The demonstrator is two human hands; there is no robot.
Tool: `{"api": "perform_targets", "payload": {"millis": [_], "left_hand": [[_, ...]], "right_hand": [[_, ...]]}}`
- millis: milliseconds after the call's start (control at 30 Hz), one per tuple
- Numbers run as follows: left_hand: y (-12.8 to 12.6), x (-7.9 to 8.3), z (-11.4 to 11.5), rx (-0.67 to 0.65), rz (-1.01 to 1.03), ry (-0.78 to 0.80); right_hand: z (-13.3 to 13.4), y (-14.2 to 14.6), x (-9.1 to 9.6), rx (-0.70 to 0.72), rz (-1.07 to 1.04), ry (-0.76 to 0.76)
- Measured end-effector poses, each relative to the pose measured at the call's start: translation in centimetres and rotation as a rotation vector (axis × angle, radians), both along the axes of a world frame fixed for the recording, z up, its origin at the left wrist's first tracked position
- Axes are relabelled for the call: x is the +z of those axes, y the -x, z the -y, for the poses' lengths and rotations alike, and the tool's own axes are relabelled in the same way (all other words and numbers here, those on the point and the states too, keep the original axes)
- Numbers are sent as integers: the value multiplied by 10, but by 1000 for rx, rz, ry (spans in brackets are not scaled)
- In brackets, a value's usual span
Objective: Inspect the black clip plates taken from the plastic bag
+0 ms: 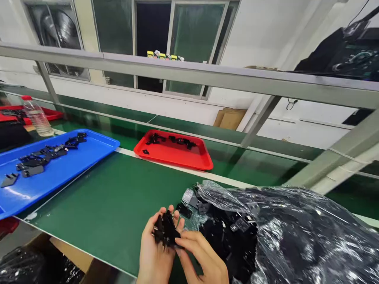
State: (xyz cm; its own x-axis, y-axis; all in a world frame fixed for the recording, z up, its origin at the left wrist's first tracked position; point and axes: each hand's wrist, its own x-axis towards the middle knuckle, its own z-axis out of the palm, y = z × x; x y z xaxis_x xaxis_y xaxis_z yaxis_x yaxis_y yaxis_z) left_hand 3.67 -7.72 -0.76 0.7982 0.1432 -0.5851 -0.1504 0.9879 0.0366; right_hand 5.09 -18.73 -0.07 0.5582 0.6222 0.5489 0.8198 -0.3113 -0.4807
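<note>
Several small black plastic parts (166, 228) rest in my left hand (155, 244), whose fingers curl up around them. My right hand (201, 252) reaches in from the right, with its thumb and fingers pinched on the edge of one of these parts. Just right of both hands, a large clear plastic bag (296, 228) lies on its side, with its mouth toward me. Many loose black plastic pieces (227, 236) spill from it onto the green work surface (112, 201). The exact shape of the held pieces is hard to make out.
A blue tray (97, 144) with a row of black parts stands at the left. A red tray (174, 156) holding a few black parts sits farther back. Beyond it runs a metal rail (189, 71). A water bottle (37, 118) stands far left; an open carton (68, 252) is below the edge.
</note>
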Motion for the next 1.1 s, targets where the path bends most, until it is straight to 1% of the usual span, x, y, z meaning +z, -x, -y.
{"api": "perform_targets", "payload": {"millis": [67, 133, 200, 267, 333, 367, 400, 467, 533, 600, 667, 767, 833, 967, 1100], "left_hand": [[5, 3, 7, -4, -28, 1], [6, 7, 13, 9, -61, -7], [6, 12, 18, 24, -101, -15], [8, 15, 22, 4, -125, -55], [12, 18, 24, -69, -98, -178], [15, 18, 26, -128, -65, -276], [19, 19, 27, -196, -22, -387], [27, 20, 28, -349, 53, -599], [33, 21, 28, -433, 64, -742], [38, 21, 26, -423, 36, -820], [41, 20, 24, -371, 12, -857], [44, 21, 19, -283, 22, -886], [45, 24, 18, -249, 44, -906], [50, 31, 18, -256, 9, -938], [54, 28, 16, -272, -78, -1071]], "right_hand": [[7, 2, 4, -60, -45, 5], [11, 5, 2, -120, -185, -60], [15, 8, -3, -180, -438, -208], [19, 12, -6, -244, -784, -430], [19, 15, -4, -311, -1066, -636], [18, 16, -2, -337, -1150, -705], [17, 17, 2, -355, -1190, -750], [13, 20, 8, -356, -1187, -803], [11, 22, 12, -318, -1174, -824], [9, 25, 15, -266, -1171, -796], [8, 30, 18, -250, -1176, -776], [5, 36, 27, -259, -1156, -808], [3, 40, 32, -239, -1129, -821], [1, 45, 37, -231, -1081, -877], [2, 46, 40, -226, -1068, -915]]}}
